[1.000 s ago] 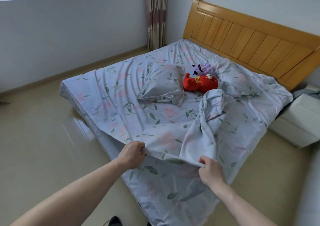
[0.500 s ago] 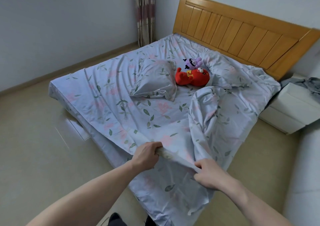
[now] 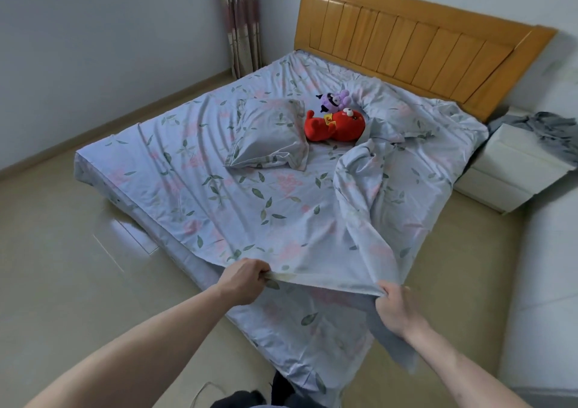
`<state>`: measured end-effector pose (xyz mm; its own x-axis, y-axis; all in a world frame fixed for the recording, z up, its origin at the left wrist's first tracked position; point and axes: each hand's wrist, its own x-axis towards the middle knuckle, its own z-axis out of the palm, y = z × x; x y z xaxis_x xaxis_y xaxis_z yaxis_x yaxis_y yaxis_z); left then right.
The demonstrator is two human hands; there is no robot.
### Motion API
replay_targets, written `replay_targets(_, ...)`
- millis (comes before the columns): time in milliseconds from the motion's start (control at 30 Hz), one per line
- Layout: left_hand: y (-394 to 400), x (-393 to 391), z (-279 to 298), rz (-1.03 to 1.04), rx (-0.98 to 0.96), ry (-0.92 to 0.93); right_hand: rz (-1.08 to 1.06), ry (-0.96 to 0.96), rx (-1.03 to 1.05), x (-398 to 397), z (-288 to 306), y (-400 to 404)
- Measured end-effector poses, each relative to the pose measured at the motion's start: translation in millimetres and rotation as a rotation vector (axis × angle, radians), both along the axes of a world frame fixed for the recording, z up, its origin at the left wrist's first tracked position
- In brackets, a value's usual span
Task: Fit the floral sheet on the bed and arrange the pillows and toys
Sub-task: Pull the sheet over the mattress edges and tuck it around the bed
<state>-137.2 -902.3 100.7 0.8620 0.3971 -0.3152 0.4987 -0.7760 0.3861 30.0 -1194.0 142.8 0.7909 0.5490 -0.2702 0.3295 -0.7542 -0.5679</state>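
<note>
- Grip state: your left hand [image 3: 242, 282] is fisted on the hem of the floral sheet [image 3: 237, 195], and your right hand [image 3: 394, 309] pinches the same hem further along. Both hold cloth; neither is spread.
- Location of the work: the sheet covers the mattress from the headboard [image 3: 416, 45] to the foot corner where you stand. The held edge is raised off the mattress, and a loose tail hangs below it toward the floor.
- Risk 1, bunching: a thick ridge of slack [image 3: 359, 188] runs from the right hand toward the toys. Pulling only toward yourself will probably tighten the ridge rather than flatten it.
- Risk 2, load shift: 1 pillow [image 3: 269, 138], a red plush toy [image 3: 336, 124] and a purple plush toy [image 3: 333, 99] lie on the sheet, with a second pillow [image 3: 394, 110] beside them. A sharp tug is likely to drag or roll them out of place.
- Risk 3, far-side release: the far foot corner looks wrapped over the mattress. Uneven force from 1 hand could pull it free.
- Risk 4, tripping: the hanging tail lies near your feet. Stepping on it would jerk the hem from both hands.
- Whether the near corner is elasticated cannot be told.
</note>
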Motion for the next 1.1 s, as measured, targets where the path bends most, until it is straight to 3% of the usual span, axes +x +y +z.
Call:
replay_targets(233,-20,-4,-13,-0.181,0.005,0.154,0.164,-0.081,-0.333,-29,27,-12)
replay_targets(467,-92,16,3,-0.373,-0.065,-0.114,0.211,-0.118,-0.514,-64,58,-10)
replay_targets(700,-105,9,11,-0.328,-0.093,-0.242,0.26,-0.031,-0.715,-61,55,-51)
replay_targets(800,-104,-1,2,-0.267,-0.149,-0.177,0.292,-0.036,-0.704,-54,47,-62)
replay_targets(933,-85,-34,-32,-0.145,-0.095,0.055,0.398,-0.018,-0.526,-45,47,-59)
replay_targets(1100,-83,-71,-56,0.295,-0.242,0.253,0.665,-0.094,-0.355,-44,54,-55)
